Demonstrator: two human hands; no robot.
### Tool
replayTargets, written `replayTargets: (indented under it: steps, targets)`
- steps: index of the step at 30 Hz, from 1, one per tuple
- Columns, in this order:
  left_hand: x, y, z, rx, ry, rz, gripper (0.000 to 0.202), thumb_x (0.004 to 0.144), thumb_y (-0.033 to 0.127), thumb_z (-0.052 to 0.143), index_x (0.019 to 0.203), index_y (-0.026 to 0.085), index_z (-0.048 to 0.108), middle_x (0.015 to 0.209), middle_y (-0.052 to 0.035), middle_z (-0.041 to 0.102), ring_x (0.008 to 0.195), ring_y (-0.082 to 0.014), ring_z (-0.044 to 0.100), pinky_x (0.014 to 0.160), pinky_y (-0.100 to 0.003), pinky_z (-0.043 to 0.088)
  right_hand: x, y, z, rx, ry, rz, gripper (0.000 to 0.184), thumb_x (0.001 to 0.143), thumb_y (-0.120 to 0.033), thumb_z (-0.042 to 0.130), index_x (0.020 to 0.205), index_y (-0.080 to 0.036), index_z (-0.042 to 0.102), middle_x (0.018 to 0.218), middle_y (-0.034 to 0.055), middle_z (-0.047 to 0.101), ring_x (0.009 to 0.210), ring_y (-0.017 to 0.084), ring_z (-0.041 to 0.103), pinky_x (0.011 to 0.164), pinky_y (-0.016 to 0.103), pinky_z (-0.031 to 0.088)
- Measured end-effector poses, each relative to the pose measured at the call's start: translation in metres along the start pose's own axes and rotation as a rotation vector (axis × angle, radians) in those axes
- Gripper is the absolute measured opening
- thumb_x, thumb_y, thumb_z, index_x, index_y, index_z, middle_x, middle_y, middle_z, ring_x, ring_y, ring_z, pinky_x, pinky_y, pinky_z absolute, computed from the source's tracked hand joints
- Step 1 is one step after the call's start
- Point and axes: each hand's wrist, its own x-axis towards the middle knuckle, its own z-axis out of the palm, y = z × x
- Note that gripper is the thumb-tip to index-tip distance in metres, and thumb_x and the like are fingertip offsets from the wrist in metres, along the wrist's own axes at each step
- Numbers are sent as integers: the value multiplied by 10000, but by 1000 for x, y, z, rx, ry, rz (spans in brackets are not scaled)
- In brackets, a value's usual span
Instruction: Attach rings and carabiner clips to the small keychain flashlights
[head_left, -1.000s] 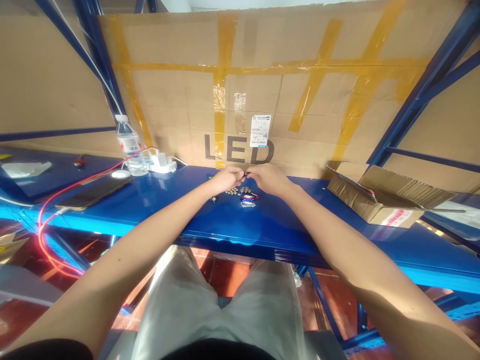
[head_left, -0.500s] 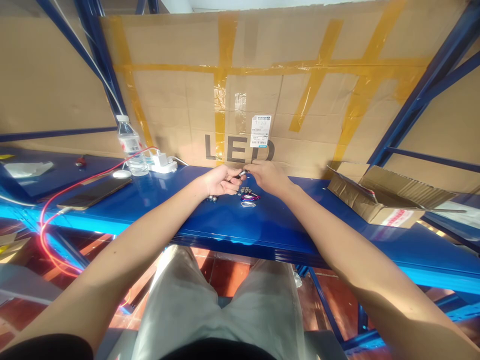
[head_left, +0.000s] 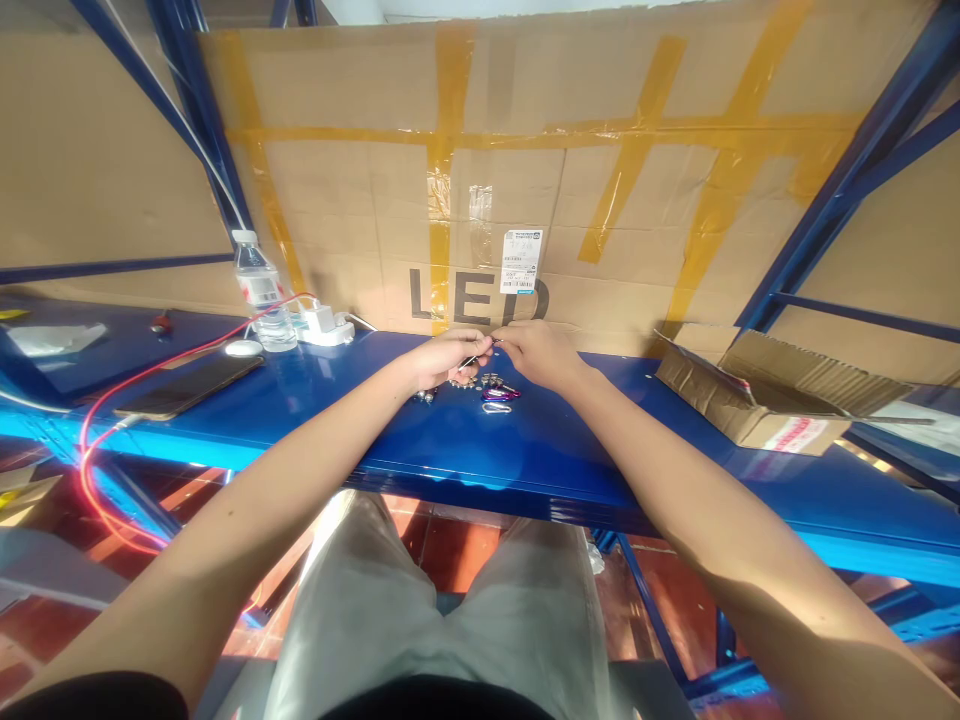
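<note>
My left hand is closed around a small, slim dark-and-silver piece, too small to name for certain. My right hand meets it fingertip to fingertip, its thumb and finger pinched at the end of the left fingers; what lies in that pinch is mostly hidden. Just below the hands, a purple-pink carabiner and a silver carabiner-like clip lie on the blue tabletop. Several small shiny metal parts are beside them, and more small metal pieces rest under my left wrist.
A water bottle, a white power strip with a red cable, a phone and a white oval object stand at left. An open cardboard box is at right. A large taped cardboard sheet backs the table.
My left fingers have shifted up and closed nearer my right fingertips. The slim piece has turned, its end now pointing down-left. The things on the table have not moved.
</note>
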Motion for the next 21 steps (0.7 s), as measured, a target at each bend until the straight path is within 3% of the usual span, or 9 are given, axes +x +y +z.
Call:
replayTargets:
  steps: [9, 21]
  targets:
    - [1, -1, -1, -16, -13, -25, 289, 953, 340, 642, 758, 136, 580, 650, 3, 437, 417, -27, 285, 386, -172, 208, 0, -2, 0, -33, -17, -22, 337, 1015, -168, 436, 1013, -202, 771, 967, 95, 733, 902, 233, 634, 689, 305, 357]
    - [2, 4, -7, -164, -73, -240, 338, 1015, 319, 484, 739, 136, 551, 545, 76, 241, 370, -29, 149, 329, -145, 173, 0, -3, 1, -112, -24, -78, 370, 994, -125, 455, 1127, -232, 783, 1010, 85, 739, 901, 223, 633, 676, 317, 339]
